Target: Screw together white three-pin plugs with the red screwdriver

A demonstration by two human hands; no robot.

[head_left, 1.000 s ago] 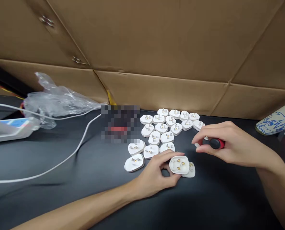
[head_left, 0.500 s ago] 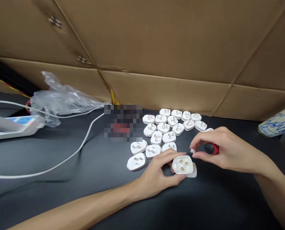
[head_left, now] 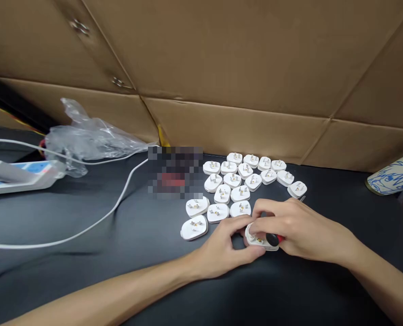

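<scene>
My left hand (head_left: 221, 249) grips an open white plug housing (head_left: 263, 245) between thumb and fingers, its hollow side up, with brass terminals inside. Over it, my right hand (head_left: 299, 228) reaches its fingertips into the hollow. A screwdriver (head_left: 273, 239) with a red and black handle is tucked in the right palm, and its thin metal shaft sticks out behind the hand. The small white piece at the right fingertips is hidden now. Just beyond the hands lie several white plug parts (head_left: 218, 213) with metal pins pointing up.
A white cable (head_left: 125, 192) crosses the black table on the left, near a white and blue power strip (head_left: 28, 174) and a clear plastic bag (head_left: 92, 138). Brown cardboard (head_left: 235, 104) walls off the back. A patterned cylinder (head_left: 394, 174) lies at the right.
My right hand has moved left and down, from beside the housing to over it, with fingertips now inside. The plug part at the far right of the group has come fully into view.
</scene>
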